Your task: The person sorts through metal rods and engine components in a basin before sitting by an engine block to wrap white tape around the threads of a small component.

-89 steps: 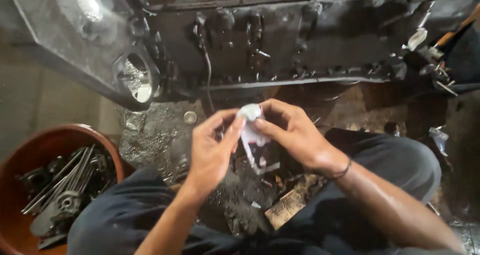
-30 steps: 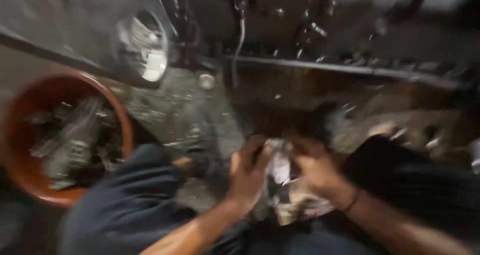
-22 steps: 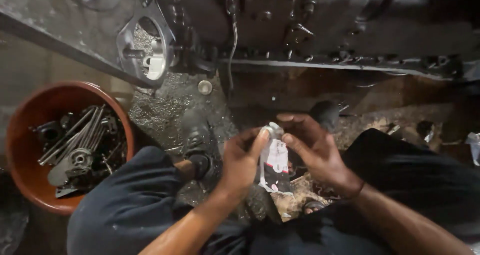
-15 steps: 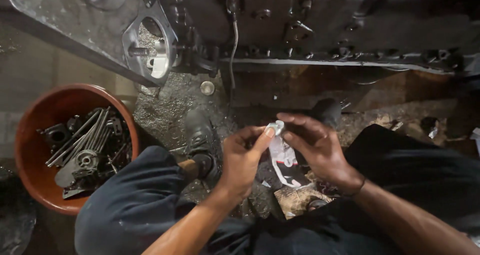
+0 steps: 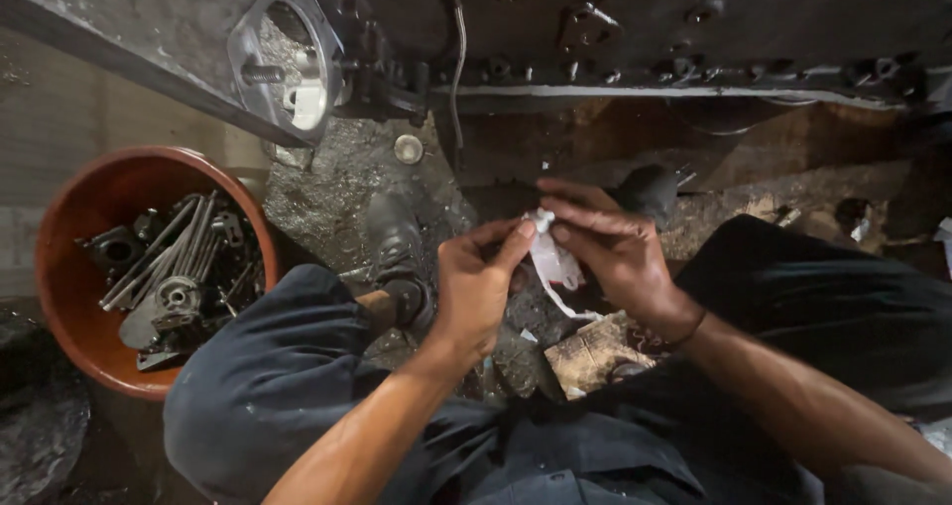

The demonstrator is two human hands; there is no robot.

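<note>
Fingertips of both my hands meet at the centre of the frame on a small white plastic sachet [image 5: 551, 257]. My left hand [image 5: 474, 287] pinches its top corner between thumb and forefinger, and my right hand [image 5: 613, 252] clamps the same crumpled top edge from the other side, so both are closed on it. The sachet's body hangs below my fingers, over the gap between my knees. Half a second ago the top looked like a neat rolled nub; now it is more twisted and the pouch hangs looser, which I judge means the corner is starting to give. My head has also steadied since the blurred view a second ago.

At the left of the frame stands a round reddish-brown plastic basin [image 5: 74, 267] holding grey metal spanners and engine parts [image 5: 174, 272]. Across the top runs a dark greasy engine block [image 5: 615, 29]. A scrap of brown printed cardboard [image 5: 595, 351] lies on the dirty floor just below my hands.
</note>
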